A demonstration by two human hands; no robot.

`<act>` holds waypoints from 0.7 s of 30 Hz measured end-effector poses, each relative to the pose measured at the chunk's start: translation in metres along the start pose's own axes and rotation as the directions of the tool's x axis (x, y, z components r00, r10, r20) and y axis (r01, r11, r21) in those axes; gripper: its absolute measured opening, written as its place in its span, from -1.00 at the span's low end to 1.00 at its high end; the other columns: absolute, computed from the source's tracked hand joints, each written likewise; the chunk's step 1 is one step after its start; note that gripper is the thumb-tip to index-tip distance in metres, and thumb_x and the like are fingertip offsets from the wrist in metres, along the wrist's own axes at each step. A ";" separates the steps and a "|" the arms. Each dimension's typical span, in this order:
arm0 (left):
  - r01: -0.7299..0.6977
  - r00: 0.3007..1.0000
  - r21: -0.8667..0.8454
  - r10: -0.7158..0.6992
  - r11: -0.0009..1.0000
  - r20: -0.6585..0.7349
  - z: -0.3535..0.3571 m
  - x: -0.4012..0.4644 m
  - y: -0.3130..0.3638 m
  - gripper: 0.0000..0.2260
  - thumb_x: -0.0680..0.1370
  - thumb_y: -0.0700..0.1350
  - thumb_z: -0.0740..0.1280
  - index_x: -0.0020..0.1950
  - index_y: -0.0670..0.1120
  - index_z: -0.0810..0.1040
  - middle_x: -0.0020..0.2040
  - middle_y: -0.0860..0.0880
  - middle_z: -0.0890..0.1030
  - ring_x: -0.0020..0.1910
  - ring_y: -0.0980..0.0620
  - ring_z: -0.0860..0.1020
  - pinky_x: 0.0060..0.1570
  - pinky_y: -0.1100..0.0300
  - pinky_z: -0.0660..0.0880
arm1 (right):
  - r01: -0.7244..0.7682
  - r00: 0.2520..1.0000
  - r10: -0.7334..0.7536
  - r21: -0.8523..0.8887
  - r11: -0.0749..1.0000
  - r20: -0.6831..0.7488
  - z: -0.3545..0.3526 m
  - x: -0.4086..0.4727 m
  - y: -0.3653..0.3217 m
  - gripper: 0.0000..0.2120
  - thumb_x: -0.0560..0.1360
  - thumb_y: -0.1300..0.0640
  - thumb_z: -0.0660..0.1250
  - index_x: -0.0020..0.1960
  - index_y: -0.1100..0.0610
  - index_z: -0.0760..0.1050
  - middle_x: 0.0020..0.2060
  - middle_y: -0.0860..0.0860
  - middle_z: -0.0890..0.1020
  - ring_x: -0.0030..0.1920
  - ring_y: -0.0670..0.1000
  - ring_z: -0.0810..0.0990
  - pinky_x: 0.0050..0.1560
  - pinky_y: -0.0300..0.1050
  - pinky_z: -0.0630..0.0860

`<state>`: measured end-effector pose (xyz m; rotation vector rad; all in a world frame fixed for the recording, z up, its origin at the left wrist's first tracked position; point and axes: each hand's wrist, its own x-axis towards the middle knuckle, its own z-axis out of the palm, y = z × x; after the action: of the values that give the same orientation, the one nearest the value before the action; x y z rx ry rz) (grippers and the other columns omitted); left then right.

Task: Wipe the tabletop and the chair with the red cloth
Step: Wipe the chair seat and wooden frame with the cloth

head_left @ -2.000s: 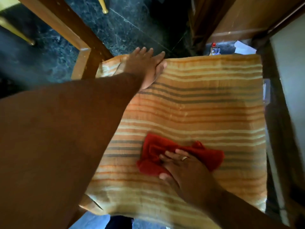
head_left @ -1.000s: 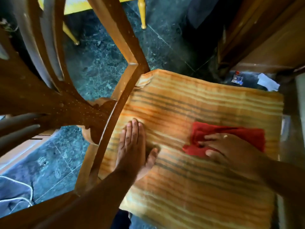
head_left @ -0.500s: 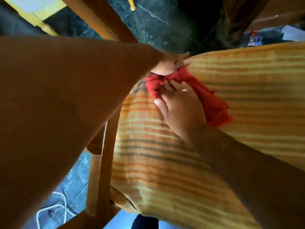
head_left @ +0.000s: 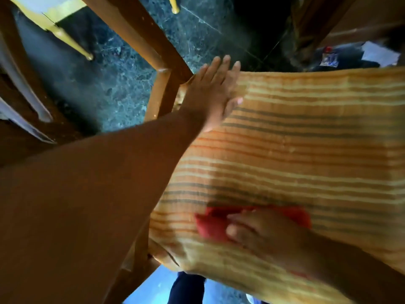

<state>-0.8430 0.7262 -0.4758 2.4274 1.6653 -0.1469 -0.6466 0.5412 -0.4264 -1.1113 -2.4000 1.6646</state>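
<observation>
The chair seat [head_left: 306, 150] has an orange and yellow striped cover and fills the right of the view. Its wooden frame [head_left: 162, 91] runs along the left side. The red cloth [head_left: 212, 224] lies bunched on the near part of the seat. My right hand [head_left: 258, 231] presses flat on the cloth, blurred by motion. My left hand [head_left: 212, 95] lies flat, fingers apart, on the far left corner of the seat by the frame. My left forearm crosses the lower left of the view.
Dark green marbled floor [head_left: 105, 84] shows around the chair. Yellow furniture legs [head_left: 72, 44] stand at the top left. Dark wooden furniture [head_left: 350, 23] rises at the top right, with a small bottle [head_left: 327, 58] and white paper [head_left: 379, 53] on the floor below it.
My right hand has dragged the red cloth from the far left corner of the seat to its near edge. My left hand has let go of the cloth and rests flat at the corner.
</observation>
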 end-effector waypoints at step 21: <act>0.178 0.983 -0.113 -0.183 0.978 -0.033 0.027 -0.086 0.078 -0.34 0.61 0.21 0.06 0.60 -0.14 0.07 0.59 -0.28 0.08 0.57 -0.30 0.05 0.50 -0.18 -0.06 | -0.359 0.851 0.165 -0.322 0.876 -0.498 -0.078 -0.101 0.030 -0.59 0.54 -0.33 0.00 -0.25 -0.16 0.48 -0.47 -0.23 0.51 -0.41 -0.19 0.53 -0.42 -0.30 0.25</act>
<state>-0.8005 0.6145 -0.4776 2.2137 1.8600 -0.0281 -0.5246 0.5540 -0.3810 -1.7398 -2.3896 0.7959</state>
